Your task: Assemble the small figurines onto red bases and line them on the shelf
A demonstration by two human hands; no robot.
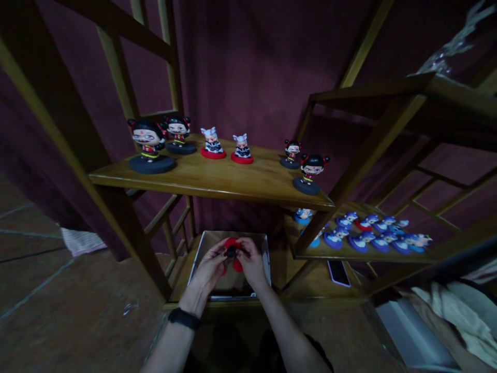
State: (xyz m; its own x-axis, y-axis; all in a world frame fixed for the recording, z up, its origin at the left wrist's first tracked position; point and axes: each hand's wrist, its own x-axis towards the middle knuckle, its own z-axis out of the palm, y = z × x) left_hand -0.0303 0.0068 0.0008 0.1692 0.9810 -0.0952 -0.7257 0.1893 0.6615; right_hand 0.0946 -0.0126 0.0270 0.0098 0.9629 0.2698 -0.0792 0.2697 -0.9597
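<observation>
Above the shallow open box [265, 254], my left hand [209, 264] and right hand [252, 261] together grasp a small red-and-black piece [231, 252], its finer details too dim to tell. I judge it light, stiff, smooth plastic, easily scuffed, best held by its red edges.

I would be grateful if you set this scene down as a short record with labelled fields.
Left hand: gripping a small red-and-black object; black band on the wrist
Right hand: gripping the same object
Below hands: shallow, white-edged box
Upper wooden shelf: four black-haired figurines on dark round bases, two white-haired figurines on red round bases
Lower right shelf: cluster of purple-and-white figurines
Beneath that shelf: dark-screened, pale-edged phone
Backdrop: dark maroon cloth
Unclear: the held object's exact form
</observation>
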